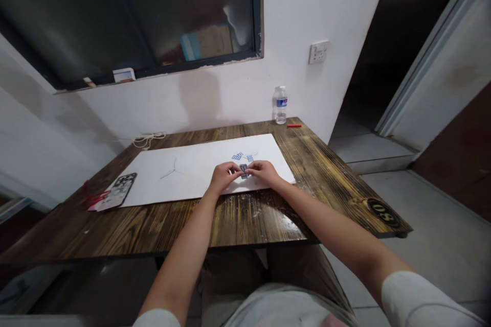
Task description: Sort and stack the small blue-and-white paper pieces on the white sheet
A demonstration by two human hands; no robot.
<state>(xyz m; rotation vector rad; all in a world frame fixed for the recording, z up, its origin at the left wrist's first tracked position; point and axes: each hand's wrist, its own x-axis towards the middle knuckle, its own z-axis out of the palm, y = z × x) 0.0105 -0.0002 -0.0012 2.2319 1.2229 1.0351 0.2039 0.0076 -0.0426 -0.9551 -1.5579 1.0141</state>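
Note:
Both hands meet over the right part of a white board (199, 163). My left hand (225, 176) pinches the left side of a small dark grey-blue piece with slots or bars (244, 168); its exact kind is too small to make out. From the other side, my right hand (264, 171) grips the same piece between thumb and fingers. Just beyond the fingers, small blue slotted pieces (237, 156) lie on the board, with another blue slotted piece (250, 158) to their right. Thin dark lines (174, 168) mark the board further left.
A dark patterned flat object (125, 189) and red-handled scissors (95, 198) lie at the board's left end. On the wooden table (326, 173) stand a water bottle (281, 106) and a red stick-like item (294, 125) at the back right. A white cable (148, 139) lies back left.

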